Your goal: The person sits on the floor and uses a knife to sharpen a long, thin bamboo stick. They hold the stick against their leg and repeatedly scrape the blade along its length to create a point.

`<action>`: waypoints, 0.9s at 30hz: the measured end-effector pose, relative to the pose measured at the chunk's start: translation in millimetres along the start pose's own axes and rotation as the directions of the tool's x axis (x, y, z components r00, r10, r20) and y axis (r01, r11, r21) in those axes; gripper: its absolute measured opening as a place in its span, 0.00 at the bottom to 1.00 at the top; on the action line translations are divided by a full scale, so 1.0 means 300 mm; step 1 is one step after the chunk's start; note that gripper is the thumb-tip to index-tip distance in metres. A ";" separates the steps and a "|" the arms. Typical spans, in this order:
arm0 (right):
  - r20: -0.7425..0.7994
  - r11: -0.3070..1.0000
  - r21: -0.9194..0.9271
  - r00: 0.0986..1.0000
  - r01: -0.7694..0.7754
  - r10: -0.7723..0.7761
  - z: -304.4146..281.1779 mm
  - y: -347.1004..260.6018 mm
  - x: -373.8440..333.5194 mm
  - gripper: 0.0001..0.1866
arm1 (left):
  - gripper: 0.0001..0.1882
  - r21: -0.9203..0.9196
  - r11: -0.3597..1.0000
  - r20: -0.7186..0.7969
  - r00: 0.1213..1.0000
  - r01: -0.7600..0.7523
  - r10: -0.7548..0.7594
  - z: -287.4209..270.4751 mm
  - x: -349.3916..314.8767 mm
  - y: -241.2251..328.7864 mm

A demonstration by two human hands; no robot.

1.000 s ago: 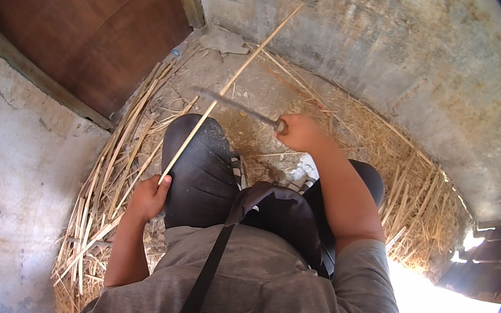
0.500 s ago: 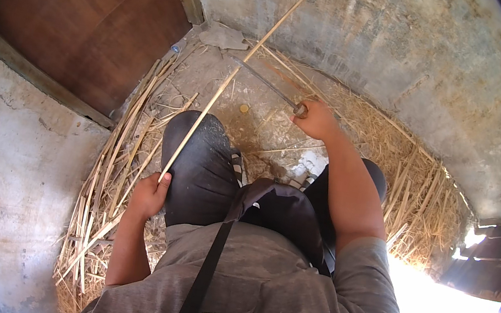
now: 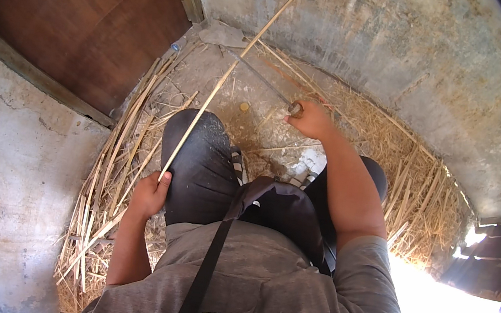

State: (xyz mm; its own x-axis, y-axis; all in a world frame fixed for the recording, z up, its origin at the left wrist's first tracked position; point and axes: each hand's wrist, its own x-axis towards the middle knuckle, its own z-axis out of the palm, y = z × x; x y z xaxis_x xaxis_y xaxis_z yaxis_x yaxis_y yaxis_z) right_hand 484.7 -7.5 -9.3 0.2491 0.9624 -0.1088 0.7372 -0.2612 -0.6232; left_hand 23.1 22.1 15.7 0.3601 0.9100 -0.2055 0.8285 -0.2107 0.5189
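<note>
My left hand (image 3: pixel 150 194) is closed on the near end of a long, thin, pale strip (image 3: pixel 213 93) that looks like split bamboo. The strip slants up and away past my left knee (image 3: pixel 194 149), its far end raised in front of the back wall. In my right hand (image 3: pixel 313 121) is the handle of a knife (image 3: pixel 265 81) with a long, narrow blade. The blade points to the far left and crosses the strip beyond my knee; whether it touches the strip I cannot tell. My right fingers are wrapped round the handle.
Several pale strips (image 3: pixel 111 166) lie along the left wall. Shavings and more strips (image 3: pixel 415 178) are heaped along the right wall. A brown door panel (image 3: pixel 85 21) stands at the far left. A small yellow round thing (image 3: pixel 244 107) lies on the floor; a dark bag (image 3: pixel 279 204) rests on my lap.
My right hand and the knife have moved slightly to the left and away from me. The strip's far end has shifted a little left and up. My left hand stays in place.
</note>
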 end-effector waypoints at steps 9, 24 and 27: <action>0.032 0.999 -0.048 0.999 0.000 0.002 -0.008 -0.005 0.005 0.27 | 0.35 0.003 1.000 -0.002 1.000 0.007 -0.007 0.005 0.002 -0.006; 0.187 0.960 -0.212 0.972 0.181 -0.142 -0.047 -0.151 -0.061 0.23 | 0.32 0.093 0.995 0.034 0.999 -0.019 0.015 -0.035 -0.001 0.004; 0.171 0.977 -0.188 0.983 0.096 -0.064 -0.072 -0.110 -0.034 0.26 | 0.32 0.073 0.997 0.041 0.999 -0.013 0.010 -0.044 -0.005 0.006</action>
State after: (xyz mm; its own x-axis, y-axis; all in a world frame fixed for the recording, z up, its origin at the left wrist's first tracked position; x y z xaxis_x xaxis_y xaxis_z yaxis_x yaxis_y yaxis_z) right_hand 471.4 -10.4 29.0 0.0905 0.9757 -0.1996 0.8628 -0.1769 -0.4736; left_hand 18.3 25.1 28.0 0.3858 0.8924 -0.2339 0.8527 -0.2481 0.4597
